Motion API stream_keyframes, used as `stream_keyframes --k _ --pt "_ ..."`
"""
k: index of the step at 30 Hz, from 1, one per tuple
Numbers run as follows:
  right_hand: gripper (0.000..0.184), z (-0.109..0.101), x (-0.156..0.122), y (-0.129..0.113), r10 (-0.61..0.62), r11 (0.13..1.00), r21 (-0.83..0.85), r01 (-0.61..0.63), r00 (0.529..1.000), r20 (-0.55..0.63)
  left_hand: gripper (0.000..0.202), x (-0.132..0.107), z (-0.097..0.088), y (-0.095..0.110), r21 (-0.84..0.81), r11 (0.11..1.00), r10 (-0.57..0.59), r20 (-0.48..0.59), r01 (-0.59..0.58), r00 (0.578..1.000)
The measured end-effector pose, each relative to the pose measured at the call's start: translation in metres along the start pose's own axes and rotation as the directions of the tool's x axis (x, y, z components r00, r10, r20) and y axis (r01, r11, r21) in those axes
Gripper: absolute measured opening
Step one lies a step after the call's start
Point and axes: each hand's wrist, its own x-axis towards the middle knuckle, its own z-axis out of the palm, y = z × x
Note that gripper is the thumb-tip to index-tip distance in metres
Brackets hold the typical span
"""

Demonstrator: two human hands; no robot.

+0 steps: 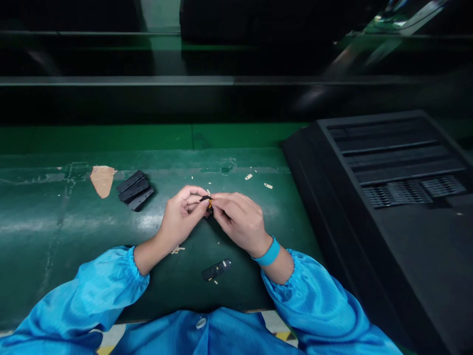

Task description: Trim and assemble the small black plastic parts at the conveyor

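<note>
"From the head camera's side, what are those hands doing?"

"Both are at a small black part (205, 198), up off the green work surface (92, 236), in the middle in front of the person. The left hand (186, 209) has thumb and fingers clamped on it from the left."

"And the right hand (239, 217), the one with the blue wristband (267, 252)?"

"Thumb and fingertips are drawn together, pinching at the part's right end. There's a yellow-orange bit (210, 203) right there between the fingertips. Whether it belongs to the part, I can't tell; the fingers cover too much."

"What's lying around them?"

"Nearer the person, below the right hand, a black slab (216, 270) lies flat at a slant, with pale spots on it. By the left wrist there's a little heap of pale slips (178, 250), partly tucked behind the forearm."

"I see more slips past the hands."

"Yes, two loose pieces (258, 181) lie apart from each other, beyond the right hand. Over on the left, a few overlapping black plates (135, 191) sit just beside a tan scrap (102, 180)."

"And that big dark thing?"

"A black ribbed casing (388, 271), well to the right of the hands, slatted towards its far end. The blue sleeves (325, 296) are gathered at both wrists."
</note>
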Motion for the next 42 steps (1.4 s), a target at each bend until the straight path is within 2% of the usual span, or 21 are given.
stream_keyframes --k 8,16,21,27,29,32,34,36,38,39,42 --pt "0.013 -0.001 0.002 0.000 -0.055 0.997 -0.046 0.055 0.998 -0.011 0.022 0.001 0.000 0.001 0.026 0.998 0.055 -0.006 -0.055 0.998" --pt "0.014 -0.002 0.005 -0.001 -0.054 0.998 -0.018 0.054 0.998 -0.012 0.017 0.000 0.002 0.002 0.027 0.999 0.039 -0.009 -0.039 0.999" --pt "0.016 -0.001 0.005 -0.003 -0.006 1.000 0.030 0.007 0.998 -0.059 0.013 -0.004 0.004 0.003 0.185 0.977 0.110 -0.014 -0.105 0.994" --pt "0.015 -0.001 0.005 -0.006 0.023 0.999 -0.021 -0.025 0.995 -0.093 0.015 -0.011 0.005 0.003 0.537 0.803 0.296 0.015 -0.257 0.955" --pt "0.015 -0.001 0.005 -0.008 0.023 0.998 -0.051 -0.028 0.996 -0.087 0.016 -0.012 0.005 0.001 0.600 0.736 0.377 0.022 -0.314 0.926" --pt "0.015 -0.002 0.005 -0.011 0.038 0.996 -0.082 -0.044 0.997 -0.075 0.017 -0.011 0.005 -0.005 0.661 0.618 0.511 0.073 -0.425 0.856" --pt "0.015 -0.002 0.003 -0.011 0.049 0.994 -0.098 -0.055 0.997 -0.066 0.019 -0.010 0.003 -0.010 0.698 0.536 0.560 0.127 -0.475 0.818" --pt "0.016 -0.002 0.002 -0.011 0.058 0.992 -0.109 -0.064 0.997 -0.058 0.020 -0.009 0.002 -0.014 0.732 0.474 0.569 0.170 -0.490 0.805" --pt "0.016 -0.002 0.002 -0.010 0.058 0.992 -0.110 -0.063 0.997 -0.047 0.022 -0.009 0.001 -0.015 0.747 0.459 0.549 0.188 -0.481 0.815" --pt "0.016 -0.002 0.002 -0.010 0.057 0.993 -0.105 -0.061 0.997 -0.043 0.022 -0.009 0.001 -0.013 0.744 0.478 0.529 0.180 -0.467 0.829" --pt "0.014 -0.002 0.003 -0.008 0.062 0.996 -0.069 -0.064 0.998 -0.032 0.020 -0.010 0.002 -0.005 0.686 0.623 0.428 0.104 -0.376 0.898"
